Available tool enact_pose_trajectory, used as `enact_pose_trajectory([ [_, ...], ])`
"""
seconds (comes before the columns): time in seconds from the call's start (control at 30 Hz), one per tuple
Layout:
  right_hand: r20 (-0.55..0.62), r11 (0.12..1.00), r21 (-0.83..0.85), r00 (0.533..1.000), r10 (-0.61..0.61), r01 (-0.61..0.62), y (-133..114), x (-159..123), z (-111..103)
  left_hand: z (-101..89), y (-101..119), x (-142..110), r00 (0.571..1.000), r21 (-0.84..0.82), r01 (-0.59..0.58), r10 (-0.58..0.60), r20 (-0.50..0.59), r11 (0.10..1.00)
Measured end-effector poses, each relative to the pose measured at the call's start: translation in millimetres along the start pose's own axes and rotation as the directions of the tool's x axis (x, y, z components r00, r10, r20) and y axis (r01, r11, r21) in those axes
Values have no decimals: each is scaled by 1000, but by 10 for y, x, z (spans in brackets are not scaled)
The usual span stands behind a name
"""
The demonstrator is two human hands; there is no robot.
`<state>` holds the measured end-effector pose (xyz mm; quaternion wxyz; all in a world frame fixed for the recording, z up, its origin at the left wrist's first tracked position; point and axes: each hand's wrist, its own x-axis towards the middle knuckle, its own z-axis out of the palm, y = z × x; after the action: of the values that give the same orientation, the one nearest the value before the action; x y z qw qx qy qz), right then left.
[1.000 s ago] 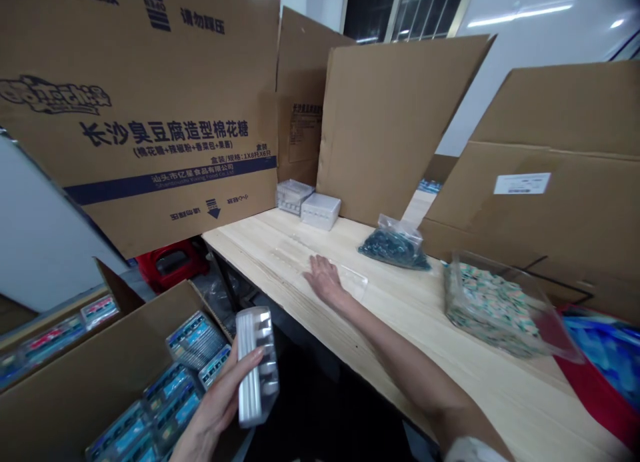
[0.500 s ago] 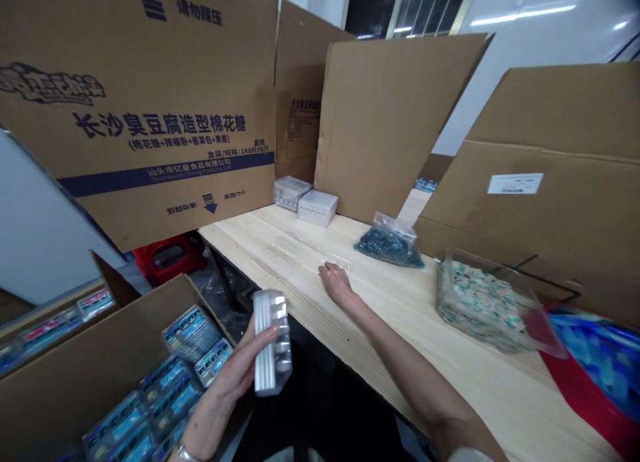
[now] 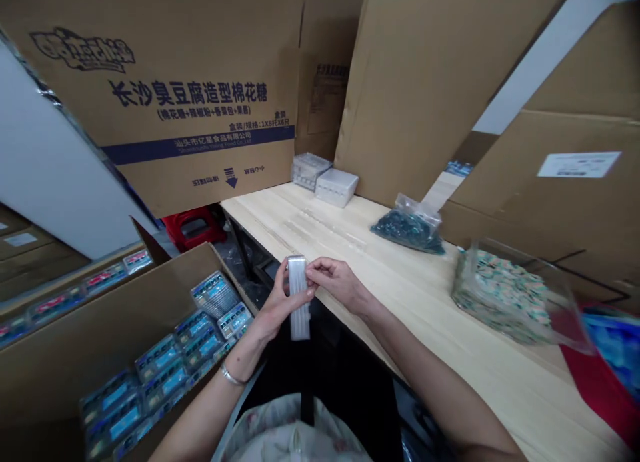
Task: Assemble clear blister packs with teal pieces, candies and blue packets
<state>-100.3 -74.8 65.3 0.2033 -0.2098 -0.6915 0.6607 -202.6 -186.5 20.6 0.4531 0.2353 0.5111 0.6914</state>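
Two bare hands meet at one stack of nested, clear-to-whitish thin plastic trays (image 3: 300, 323), held up in front of the near edge of the pale wooden table (image 3: 425, 302), above the person's lap. Left hand (image 3: 277, 307) curled partway closed around the stack, thumb across the near narrow face, fingers at the left and behind; firm hold. Right hand (image 3: 337, 279) nearly closed, thumb and forefinger drawn together at the upper right edge. Cannot tell whether it has pinched a single layer or only touches.

Handling, as judged: light for its bulk; stiff as a bundle, each layer thin and flexible alone. Smooth plastic, probably slippery; edges would dent or crack under a hard squeeze. Best hold: across the long sides near mid-length, as the left hand has it, with the rim edges free for fingertips.

Orientation: long axis runs close to up-and-down in view, barely tilted; upper end toward the table, lower end toward the lap. Narrow layered side faces the person, layer lines running lengthwise.

About it: brown cardboard carton (image 3: 100, 322) at the left, blue-printed clear packs (image 3: 165, 382) inside.
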Motion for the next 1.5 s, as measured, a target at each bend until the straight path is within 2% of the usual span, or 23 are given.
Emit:
enact_pose_trajectory([
  [0.23, 6, 996, 92, 1000, 5, -5, 37, -67, -11, 23, -29, -70, 1000, 38, -22, 23, -13, 999],
  [0.43, -8, 988, 153, 1000, -1, 2, -11, -153, 8, 87, 7, -144, 997, -45, 10, -6, 77, 999],
  [0.63, -14, 980, 199, 1000, -6, 8, 12, -202, 20, 155, 50, -196, 992, -84, 38, -28, 119, 996],
  [0.73, -37, 979, 202, 999, -21, 28, 36, -212, -44, 150, 53, -201, 991, -84, 44, -33, 129, 995],
  [0.87, -105, 992, 98, 992, -68, 78, -76, -270, -337, 0, 44, -215, 994, -86, 91, -85, 72, 992],
  [0.97, -98, 980, -160, 986, -137, 120, -239, -308, -558, -201, 49, -256, 991, -60, 131, -133, -16, 989],
  [1.03, -35, 888, -432, 981, -192, 159, -282, -273, -576, -325, 59, -294, 986, -64, 146, -151, -69, 987],
  [1.07, 7, 799, -577, 979, -203, 170, -262, -230, -534, -375, 64, -315, 983, -70, 150, -156, -94, 986],
  [1.13, 86, 554, -816, 982, -165, 165, -132, -93, -369, -441, 69, -353, 978, -82, 151, -161, -136, 985],
  [1.2, 128, 326, -936, 991, -32, 132, 83, 91, -164, -470, 65, -385, 976, -90, 147, -159, -148, 985],
  [1.27, 147, 202, -971, 987, 65, 131, 313, 282, -5, -478, 56, -405, 978, -90, 151, -162, -133, 984],
  [1.33, 139, 149, -980, 989, 59, 128, 488, 434, 64, -476, 52, -416, 978, -92, 159, -169, -122, 983],
  [1.4, 105, 165, -981, 994, -14, 106, 565, 512, 58, -464, 59, -422, 978, -99, 168, -179, -110, 981],
  [1.43, 84, 212, -973, 995, -61, 95, 565, 517, 43, -452, 65, -423, 979, -102, 169, -179, -98, 980],
  [1.5, 51, 393, -912, 984, -171, 116, 499, 461, 21, -414, 80, -419, 982, -99, 163, -171, -75, 982],
])
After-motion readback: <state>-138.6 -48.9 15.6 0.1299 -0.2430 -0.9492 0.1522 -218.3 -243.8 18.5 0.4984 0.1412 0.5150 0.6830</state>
